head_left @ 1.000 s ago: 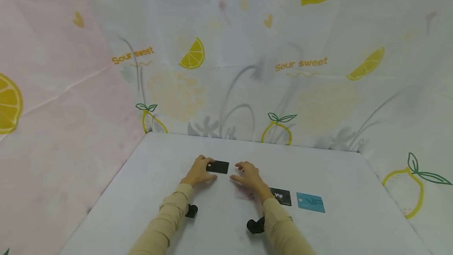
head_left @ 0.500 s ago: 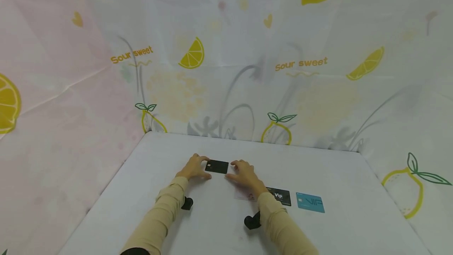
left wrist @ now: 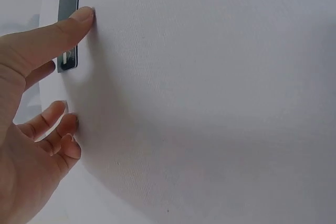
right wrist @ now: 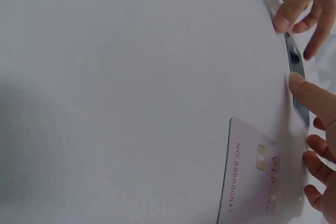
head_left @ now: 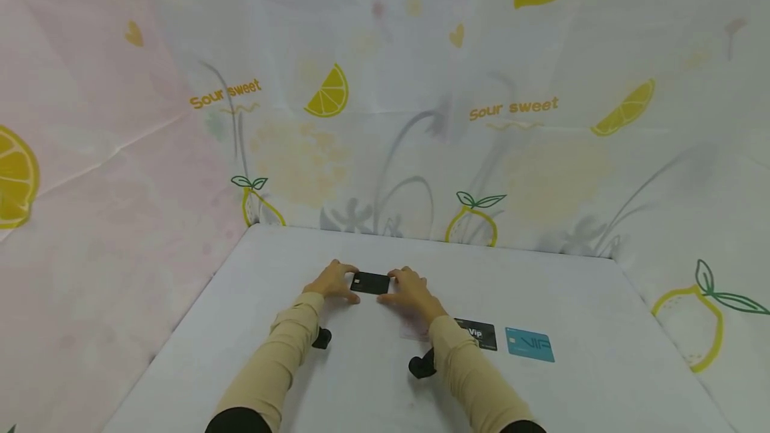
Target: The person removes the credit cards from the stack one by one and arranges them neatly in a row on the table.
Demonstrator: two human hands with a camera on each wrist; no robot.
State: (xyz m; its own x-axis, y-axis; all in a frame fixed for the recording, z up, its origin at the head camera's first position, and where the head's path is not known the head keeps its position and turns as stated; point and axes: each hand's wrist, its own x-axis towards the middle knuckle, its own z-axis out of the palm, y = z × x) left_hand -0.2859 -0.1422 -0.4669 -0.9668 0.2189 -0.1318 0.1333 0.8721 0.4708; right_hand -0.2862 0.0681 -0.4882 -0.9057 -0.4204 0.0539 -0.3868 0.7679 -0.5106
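A black card [head_left: 369, 283] with a small chip lies flat on the white table. My left hand [head_left: 332, 279] is at its left end, thumb and fingers spread around the corner, the thumb a little short of the near edge. From the right, my right hand [head_left: 410, 291] pinches the card's right end, thumb at the near edge and a fingertip at the far corner. In the left wrist view, the left thumb [left wrist: 79, 19] overlaps the card's chip end.
A pale pink VIP card [right wrist: 247, 177] lies near the right wrist, partly hidden in the head view. Further right are a black Vip card [head_left: 481, 333] and a blue VIP card [head_left: 529, 344]. A lemon-printed cloth [head_left: 391, 119] stands behind the table [head_left: 361, 379].
My right hand has moved left until its fingers reach the black card's right end. My left hand has drawn back slightly to the left. The card has hardly moved.
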